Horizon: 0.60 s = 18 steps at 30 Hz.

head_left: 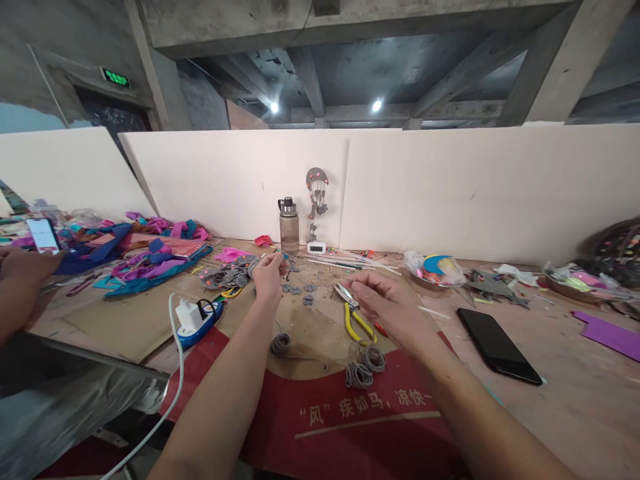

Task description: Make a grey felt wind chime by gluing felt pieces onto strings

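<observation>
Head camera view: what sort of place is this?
Probably a handcraft workshop in a bare concrete building. Coils of grey cord lie on the worktable, a pile of colourful fabric scraps sits to the left, and a raw concrete beam runs overhead.

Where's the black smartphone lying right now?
In the head view, the black smartphone lies face up on the table at the right, beyond the right forearm and left of the purple sheet.
</observation>
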Motion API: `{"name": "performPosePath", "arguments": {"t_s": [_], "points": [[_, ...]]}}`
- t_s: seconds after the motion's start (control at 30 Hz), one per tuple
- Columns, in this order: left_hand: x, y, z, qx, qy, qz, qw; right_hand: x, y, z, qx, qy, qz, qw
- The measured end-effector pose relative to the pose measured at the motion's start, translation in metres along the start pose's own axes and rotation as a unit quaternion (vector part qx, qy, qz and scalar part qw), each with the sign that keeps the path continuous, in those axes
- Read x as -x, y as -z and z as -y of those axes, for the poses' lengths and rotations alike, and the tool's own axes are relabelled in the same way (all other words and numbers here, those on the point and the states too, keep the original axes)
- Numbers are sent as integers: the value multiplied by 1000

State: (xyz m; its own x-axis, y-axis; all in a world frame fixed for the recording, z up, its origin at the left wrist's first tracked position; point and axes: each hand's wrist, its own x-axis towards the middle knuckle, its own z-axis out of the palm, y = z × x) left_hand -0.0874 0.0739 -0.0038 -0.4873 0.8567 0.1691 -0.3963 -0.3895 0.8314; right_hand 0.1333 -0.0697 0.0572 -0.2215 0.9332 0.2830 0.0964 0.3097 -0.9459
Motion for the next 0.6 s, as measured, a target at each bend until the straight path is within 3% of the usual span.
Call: {"name": "performPosePath", "arguments": {"t_s": [0.07, 0.13, 0.23, 0.3, 0.33, 0.4, 0.5, 0.6], "points": [[-4, 3, -3, 23, 0, -22, 999, 12, 5, 10, 15, 13, 22, 1000], [-5, 5, -4, 35, -7, -23, 999, 24, 7, 16, 80, 36, 84, 993], [-3, 5, -2, 40, -8, 13, 999, 36, 9, 15, 198, 77, 236, 948], [1, 2, 0, 39, -1, 49, 998, 35, 14, 9, 261, 98, 264, 923], [4, 1, 1, 37, 2, 63, 997, 31, 20, 5, 295, 103, 230, 922], [10, -4, 3, 31, 7, 81, 996, 20, 35, -8, 368, 79, 102, 921], [19, -10, 4, 14, 14, 103, 995, -1, 67, -38, 459, 17, -112, 881], [28, -15, 6, -14, 16, 136, 991, -15, 91, -80, 473, -16, -164, 866]]}}
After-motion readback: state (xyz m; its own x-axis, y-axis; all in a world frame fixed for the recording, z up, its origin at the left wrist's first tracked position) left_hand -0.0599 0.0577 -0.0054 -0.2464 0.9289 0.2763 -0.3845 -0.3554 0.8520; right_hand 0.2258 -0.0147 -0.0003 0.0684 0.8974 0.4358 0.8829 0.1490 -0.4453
